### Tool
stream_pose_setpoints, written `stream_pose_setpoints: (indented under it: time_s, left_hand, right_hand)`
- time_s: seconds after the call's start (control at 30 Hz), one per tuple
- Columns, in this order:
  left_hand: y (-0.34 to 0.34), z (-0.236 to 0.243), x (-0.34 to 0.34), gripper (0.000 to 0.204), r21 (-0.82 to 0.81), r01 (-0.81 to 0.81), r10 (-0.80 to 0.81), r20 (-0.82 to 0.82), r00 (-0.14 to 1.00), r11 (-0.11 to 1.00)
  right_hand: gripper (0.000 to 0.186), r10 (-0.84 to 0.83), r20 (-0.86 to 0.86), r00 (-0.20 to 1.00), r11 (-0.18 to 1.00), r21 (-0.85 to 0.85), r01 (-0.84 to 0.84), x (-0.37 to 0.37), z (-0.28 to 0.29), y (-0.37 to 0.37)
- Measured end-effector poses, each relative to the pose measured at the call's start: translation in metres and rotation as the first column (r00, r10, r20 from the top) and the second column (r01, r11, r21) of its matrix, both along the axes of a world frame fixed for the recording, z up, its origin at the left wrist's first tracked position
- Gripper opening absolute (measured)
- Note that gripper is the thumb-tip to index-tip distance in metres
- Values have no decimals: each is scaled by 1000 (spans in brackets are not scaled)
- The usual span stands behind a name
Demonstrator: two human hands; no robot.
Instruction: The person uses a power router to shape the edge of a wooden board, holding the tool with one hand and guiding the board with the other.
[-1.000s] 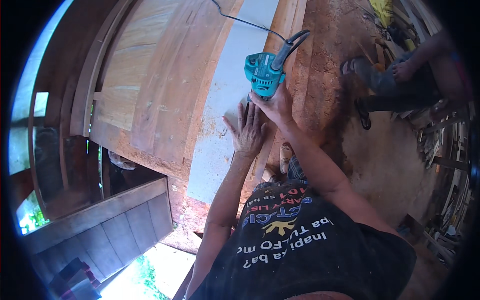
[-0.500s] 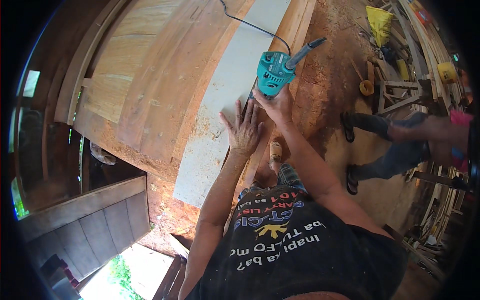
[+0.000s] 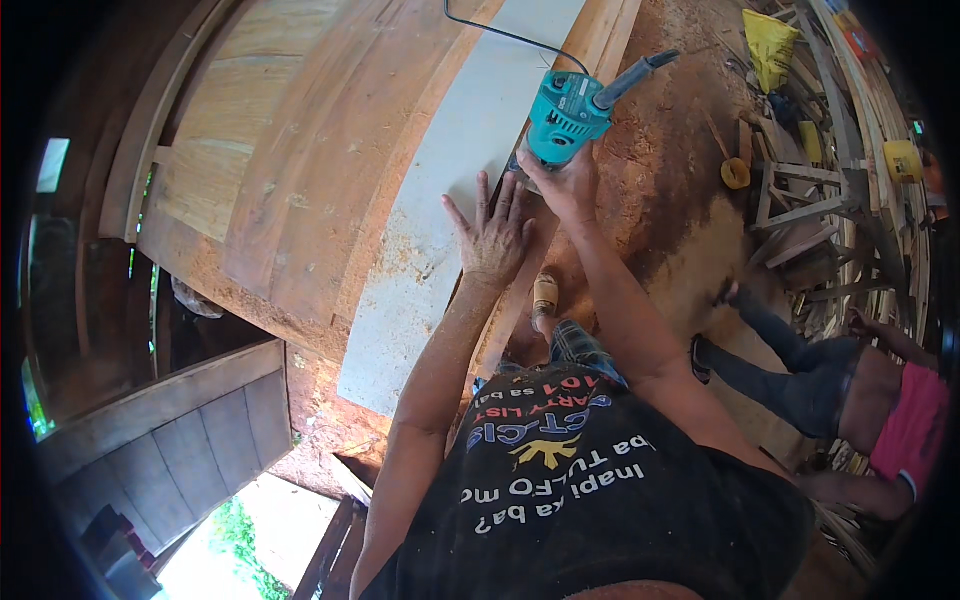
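Observation:
My right hand (image 3: 568,190) is wrapped round the lower part of a teal corded power tool (image 3: 566,118), shaped like a router. A grey tube with a dark end juts from its upper right, and its underside is hidden by the body and my hand. The tool stands at the right edge of a long, pale, flat strip (image 3: 440,180) on the workbench. Just nearer to me, my left hand (image 3: 493,242) lies flat with fingers spread, palm down across the strip's right edge. It holds nothing, and its fingertips are close to the tool's base.
Wide brown boards (image 3: 310,190) lie left of the strip. A black cord (image 3: 500,32) loops over the far end. At right, a bent-over person in a pink top (image 3: 912,425) stands near stacked timber (image 3: 890,250), a yellow sack (image 3: 769,52) and a yellow scoop (image 3: 735,174).
The power tool and my right hand have moved slightly away and to the right along the strip. My left hand has shifted a little. The person at right has moved and shows more of the body.

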State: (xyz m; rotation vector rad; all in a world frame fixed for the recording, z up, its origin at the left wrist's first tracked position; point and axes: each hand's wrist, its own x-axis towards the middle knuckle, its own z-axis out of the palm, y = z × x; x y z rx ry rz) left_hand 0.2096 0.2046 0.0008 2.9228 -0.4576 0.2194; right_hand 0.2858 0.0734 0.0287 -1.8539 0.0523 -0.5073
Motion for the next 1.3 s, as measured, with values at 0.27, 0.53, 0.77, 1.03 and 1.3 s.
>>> stream_pose_setpoints:
  time_s: [0.27,0.53,0.77,1.03,1.3]
  left_hand:
    - [-10,1,20,61,12,12,-12,-40,999,1000]
    - [-16,2,34,59,3,29,-29,11,1000,1000]
    - [-17,-3,34,66,19,17,-18,55,998,1000]
    - [-21,-4,39,66,70,17,-20,37,999,997]
    - [-23,-7,54,67,57,10,-12,33,999,998]
  right_hand:
    - [74,-50,-20,999,995,-87,48,16,6,-10]
    - [75,-59,16,998,993,-98,60,33,0,-19]
    - [69,-64,32,997,996,-67,66,32,-4,-16]
    - [73,-91,31,995,984,-150,95,36,-5,-19]
    - [72,-119,17,993,981,-153,120,51,1,-20]
